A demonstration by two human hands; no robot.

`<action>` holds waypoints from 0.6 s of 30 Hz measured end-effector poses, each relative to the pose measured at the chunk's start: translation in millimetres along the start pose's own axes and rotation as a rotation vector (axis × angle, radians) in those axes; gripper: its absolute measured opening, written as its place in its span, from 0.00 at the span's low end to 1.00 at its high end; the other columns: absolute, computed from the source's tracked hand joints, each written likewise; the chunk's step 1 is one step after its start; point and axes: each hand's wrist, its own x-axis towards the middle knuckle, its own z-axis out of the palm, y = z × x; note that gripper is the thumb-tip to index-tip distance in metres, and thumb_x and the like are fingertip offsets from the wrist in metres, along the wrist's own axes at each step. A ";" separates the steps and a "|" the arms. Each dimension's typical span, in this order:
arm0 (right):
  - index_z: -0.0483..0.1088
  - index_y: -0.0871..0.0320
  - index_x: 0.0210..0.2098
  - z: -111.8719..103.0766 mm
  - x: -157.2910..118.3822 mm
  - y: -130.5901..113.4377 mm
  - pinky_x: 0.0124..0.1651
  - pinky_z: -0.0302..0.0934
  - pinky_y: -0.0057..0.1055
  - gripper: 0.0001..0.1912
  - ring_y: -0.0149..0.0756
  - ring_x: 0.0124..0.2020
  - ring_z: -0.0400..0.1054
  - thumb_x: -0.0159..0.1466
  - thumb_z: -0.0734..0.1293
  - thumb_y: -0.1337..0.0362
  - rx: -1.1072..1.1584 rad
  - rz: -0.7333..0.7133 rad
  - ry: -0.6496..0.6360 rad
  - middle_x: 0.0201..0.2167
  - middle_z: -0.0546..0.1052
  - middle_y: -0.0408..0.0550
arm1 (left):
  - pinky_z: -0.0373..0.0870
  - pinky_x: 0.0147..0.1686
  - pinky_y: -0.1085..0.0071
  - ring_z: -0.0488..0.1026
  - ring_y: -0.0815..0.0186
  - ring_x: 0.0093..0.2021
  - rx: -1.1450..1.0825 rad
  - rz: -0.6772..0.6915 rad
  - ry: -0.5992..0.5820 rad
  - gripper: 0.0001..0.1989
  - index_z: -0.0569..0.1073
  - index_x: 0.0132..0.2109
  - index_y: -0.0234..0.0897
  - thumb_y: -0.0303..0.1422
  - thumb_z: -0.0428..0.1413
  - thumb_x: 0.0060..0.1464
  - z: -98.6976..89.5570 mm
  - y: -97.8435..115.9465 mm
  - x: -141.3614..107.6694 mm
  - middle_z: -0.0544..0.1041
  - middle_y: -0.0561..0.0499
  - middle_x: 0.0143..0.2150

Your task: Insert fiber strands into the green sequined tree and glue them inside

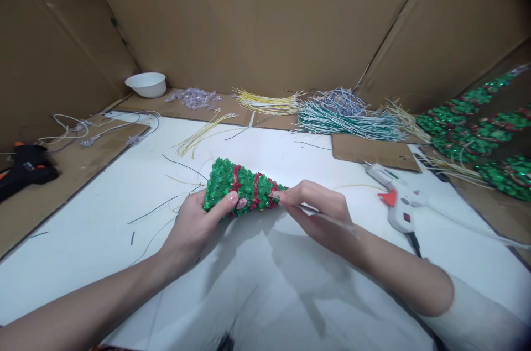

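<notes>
Both hands pinch the green cone (243,188) just above the white table (103,229): left hand (194,229) grips its wide end, right hand (317,213) its tip. Squeezing too hard could shed sequins.

A single view is given, taken from a head-worn camera angled forward and down, close above the white counter (124,218). Both forearms are seen entering from the near edge. Cardboard walls (265,14) are faced at the far side.
</notes>
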 end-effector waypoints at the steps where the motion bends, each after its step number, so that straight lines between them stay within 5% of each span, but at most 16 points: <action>1: 0.66 0.57 0.30 0.8 -0.2 -0.3 0.34 0.67 0.28 0.06 0.32 0.31 0.72 0.61 0.63 0.73 0.003 0.028 0.016 0.27 0.74 0.45 | 0.64 0.29 0.74 0.71 0.63 0.30 0.004 0.006 -0.005 0.12 0.76 0.26 0.38 0.43 0.61 0.44 0.5 1.1 -0.3 0.78 0.53 0.28; 13: 0.66 0.58 0.27 6.5 4.2 -6.6 0.30 0.66 0.27 0.04 0.32 0.29 0.72 0.59 0.66 0.68 0.144 0.373 0.112 0.25 0.75 0.44 | 0.61 0.28 0.74 0.67 0.65 0.28 0.120 0.101 0.033 0.13 0.73 0.27 0.38 0.43 0.59 0.47 3.3 0.1 -2.0 0.75 0.54 0.25; 18: 0.68 0.57 0.30 -6.6 10.6 -11.8 0.35 0.69 0.31 0.04 0.34 0.33 0.73 0.60 0.65 0.71 0.136 0.219 0.052 0.28 0.76 0.46 | 0.65 0.31 0.73 0.70 0.63 0.30 0.025 0.053 0.027 0.12 0.75 0.29 0.37 0.42 0.60 0.45 1.6 0.4 2.0 0.78 0.53 0.29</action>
